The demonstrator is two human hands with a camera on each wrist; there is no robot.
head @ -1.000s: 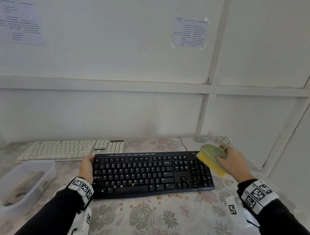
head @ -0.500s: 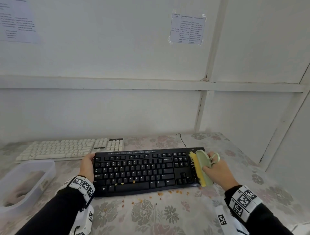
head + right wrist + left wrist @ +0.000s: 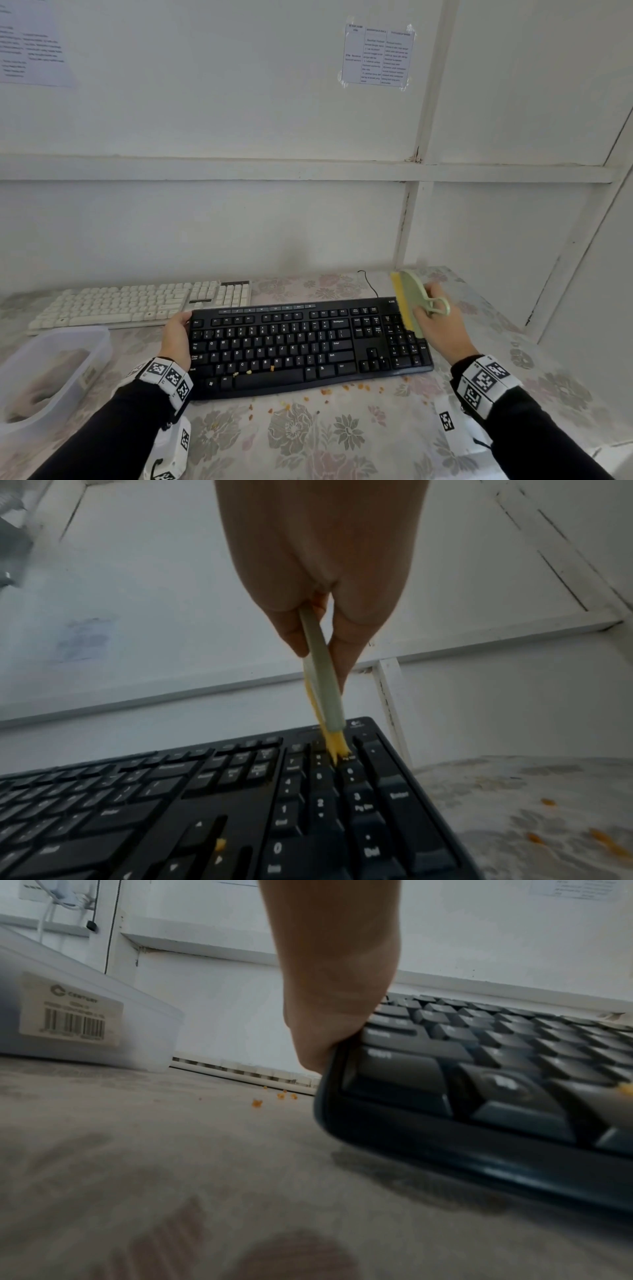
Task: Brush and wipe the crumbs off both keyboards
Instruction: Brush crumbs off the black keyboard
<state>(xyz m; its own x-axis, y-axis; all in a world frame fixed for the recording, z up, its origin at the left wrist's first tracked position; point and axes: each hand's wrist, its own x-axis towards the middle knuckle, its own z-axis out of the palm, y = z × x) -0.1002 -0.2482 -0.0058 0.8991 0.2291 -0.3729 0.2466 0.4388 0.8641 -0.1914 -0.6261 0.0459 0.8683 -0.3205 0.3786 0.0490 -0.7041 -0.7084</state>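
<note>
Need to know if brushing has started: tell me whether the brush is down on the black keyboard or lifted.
Down. The brush's yellow bristles touch the black keyboard's number pad, held by the right hand.

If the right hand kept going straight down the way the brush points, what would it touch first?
Most likely the number pad of the black keyboard. The right hand grips the pale green brush with yellow bristles, whose bristle tips sit at, or just above, those keys; actual contact is hard to tell.
</note>
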